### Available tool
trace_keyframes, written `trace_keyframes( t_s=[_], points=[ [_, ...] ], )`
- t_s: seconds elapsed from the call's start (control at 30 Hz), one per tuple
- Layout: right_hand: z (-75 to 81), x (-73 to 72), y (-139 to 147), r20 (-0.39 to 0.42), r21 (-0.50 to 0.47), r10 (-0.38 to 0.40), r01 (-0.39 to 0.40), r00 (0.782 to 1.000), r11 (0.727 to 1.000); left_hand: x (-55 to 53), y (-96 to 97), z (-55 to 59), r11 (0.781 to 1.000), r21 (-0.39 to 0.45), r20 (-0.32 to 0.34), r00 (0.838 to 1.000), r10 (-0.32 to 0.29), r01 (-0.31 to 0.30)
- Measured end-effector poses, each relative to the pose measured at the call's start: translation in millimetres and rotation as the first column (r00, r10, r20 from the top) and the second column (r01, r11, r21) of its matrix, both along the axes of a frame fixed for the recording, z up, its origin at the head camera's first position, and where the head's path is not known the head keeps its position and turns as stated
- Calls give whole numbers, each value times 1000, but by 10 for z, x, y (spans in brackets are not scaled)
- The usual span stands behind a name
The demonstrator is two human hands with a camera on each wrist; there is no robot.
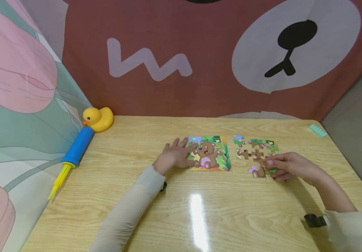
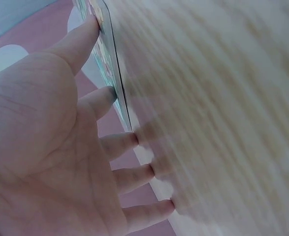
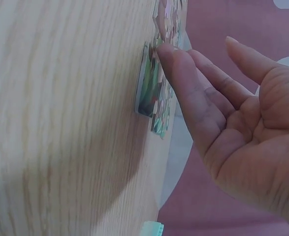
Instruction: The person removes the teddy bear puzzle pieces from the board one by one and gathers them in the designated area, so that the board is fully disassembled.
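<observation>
A complete picture card [image 1: 207,166] of a brown bear lies flat on the wooden table. My left hand [image 1: 177,155] rests at its left edge, fingers spread; in the left wrist view the thumb [image 2: 80,46] touches the card. Right of the card, jigsaw puzzle pieces [image 1: 257,154] of a matching bear lie partly joined, with gaps. Over their lower right side is my right hand [image 1: 289,166]. In the right wrist view its fingertips touch a green puzzle piece [image 3: 146,91], with the thumb apart from them. From above, the fingers partly cover that piece.
At the table's back left sits a yellow rubber duck [image 1: 100,119], beside a blue and yellow hand pump [image 1: 78,147]. A teal toy brick [image 1: 318,130] lies at the back right corner. A printed cloth [image 1: 168,94] hangs along the back edge.
</observation>
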State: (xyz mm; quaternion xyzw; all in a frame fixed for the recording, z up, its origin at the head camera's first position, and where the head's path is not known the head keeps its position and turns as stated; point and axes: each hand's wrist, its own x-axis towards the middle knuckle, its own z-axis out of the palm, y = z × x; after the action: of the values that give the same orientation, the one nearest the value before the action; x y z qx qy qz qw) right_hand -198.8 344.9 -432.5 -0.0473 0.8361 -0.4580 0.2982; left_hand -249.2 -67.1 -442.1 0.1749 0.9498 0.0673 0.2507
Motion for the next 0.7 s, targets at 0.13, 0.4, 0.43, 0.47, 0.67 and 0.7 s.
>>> trace_keyframes(
  t_s=[0.13, 0.4, 0.43, 0.47, 0.67, 0.7],
  points=[
    [15, -22, -48, -18, -14, 25, -25, 1000, 1000, 1, -1, 5, 1000, -7, 1, 1000, -1, 1],
    [58, -189, -471, -81, -85, 43, -50, 996, 995, -10, 7, 3, 1000, -16, -6, 1000, -15, 15],
    [54, -217, -552, -76, -99, 41, -48, 996, 994, -9, 10, 0, 1000, -15, -7, 1000, -18, 18],
    [44, -246, -633, -77, -107, 45, -53, 996, 993, -7, 14, -3, 1000, -14, -9, 1000, -21, 21],
    [-55, -387, -1197, -70, -103, 95, -102, 993, 989, 8, 10, 10, 1000, -4, -4, 1000, -8, 8],
    [-71, -403, -1293, -70, -105, 110, -117, 991, 988, 11, 10, 14, 1000, -4, -4, 1000, -3, 3]
  ],
)
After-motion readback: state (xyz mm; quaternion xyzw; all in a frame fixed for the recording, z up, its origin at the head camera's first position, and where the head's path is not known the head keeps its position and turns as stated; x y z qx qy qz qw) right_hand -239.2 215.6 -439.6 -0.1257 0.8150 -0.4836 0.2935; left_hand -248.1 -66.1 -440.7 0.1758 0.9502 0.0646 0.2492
